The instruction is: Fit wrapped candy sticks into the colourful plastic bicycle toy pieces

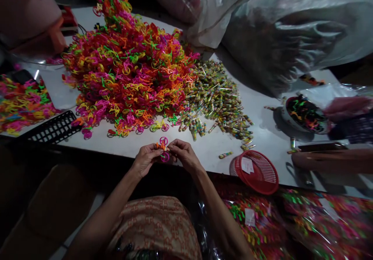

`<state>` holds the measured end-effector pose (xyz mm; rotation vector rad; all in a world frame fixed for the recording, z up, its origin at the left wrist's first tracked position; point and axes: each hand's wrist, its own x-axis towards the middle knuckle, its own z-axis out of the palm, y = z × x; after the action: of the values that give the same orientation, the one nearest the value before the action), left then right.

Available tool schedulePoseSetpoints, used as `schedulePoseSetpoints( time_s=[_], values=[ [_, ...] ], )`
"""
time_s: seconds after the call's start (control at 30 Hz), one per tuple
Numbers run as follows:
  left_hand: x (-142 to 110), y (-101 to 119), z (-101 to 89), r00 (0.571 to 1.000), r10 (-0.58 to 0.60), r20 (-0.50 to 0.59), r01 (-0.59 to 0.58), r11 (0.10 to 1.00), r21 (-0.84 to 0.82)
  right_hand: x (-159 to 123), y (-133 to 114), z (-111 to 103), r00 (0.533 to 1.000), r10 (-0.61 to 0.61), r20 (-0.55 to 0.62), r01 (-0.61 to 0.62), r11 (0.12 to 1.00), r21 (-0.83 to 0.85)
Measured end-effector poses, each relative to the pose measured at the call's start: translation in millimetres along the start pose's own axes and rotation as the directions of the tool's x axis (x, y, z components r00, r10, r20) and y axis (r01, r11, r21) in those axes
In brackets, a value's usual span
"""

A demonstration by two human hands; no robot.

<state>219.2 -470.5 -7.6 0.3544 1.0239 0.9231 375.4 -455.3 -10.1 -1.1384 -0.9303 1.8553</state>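
Note:
A small plastic toy bicycle (164,140) with pink wheels and orange and green parts is held just over the table's front edge. My left hand (143,159) pinches it from the left side. The fingers of my right hand (185,156) are closed at its right side; any small part between them is hidden. Beyond my hands rises a big heap of bright plastic toy bicycle pieces (131,73) in pink, orange, yellow and green. Against its right side lies a pile of small, clear-wrapped tubes with colourful contents (217,95).
A red mesh basket (259,172) with a white label sits at the front edge, near a loose tube (225,155). At right stands a bowl (305,114) of dark and coloured pieces. Large plastic bags (291,38) crowd the back; a black crate (55,130) lies left.

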Motion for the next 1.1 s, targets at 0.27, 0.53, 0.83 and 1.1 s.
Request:
schedulePoseSetpoints(
  time_s=[0.27, 0.53, 0.83, 1.1],
  values=[
    [-2, -14, 0.8, 0.991, 0.119, -0.058, -0.108, 0.98, 0.167, -19, -1, 14, 0.984, -0.156, -0.09, 0.12, 0.94, -0.32],
    [-2, -11, 6.1, 0.997, 0.054, -0.058, -0.054, 0.998, 0.016, -26, -27, -4, 0.959, -0.175, -0.222, 0.135, 0.973, -0.187],
    [-4, -7, 12.3, 0.999, -0.023, 0.045, 0.024, 1.0, -0.007, -11, -2, -4, 0.998, 0.028, -0.056, -0.027, 1.0, 0.008],
    [-5, -20, 5.5, 0.985, -0.108, 0.134, 0.092, 0.988, 0.121, -16, -2, -11, 0.999, 0.038, -0.002, -0.038, 0.999, -0.019]
  ],
)
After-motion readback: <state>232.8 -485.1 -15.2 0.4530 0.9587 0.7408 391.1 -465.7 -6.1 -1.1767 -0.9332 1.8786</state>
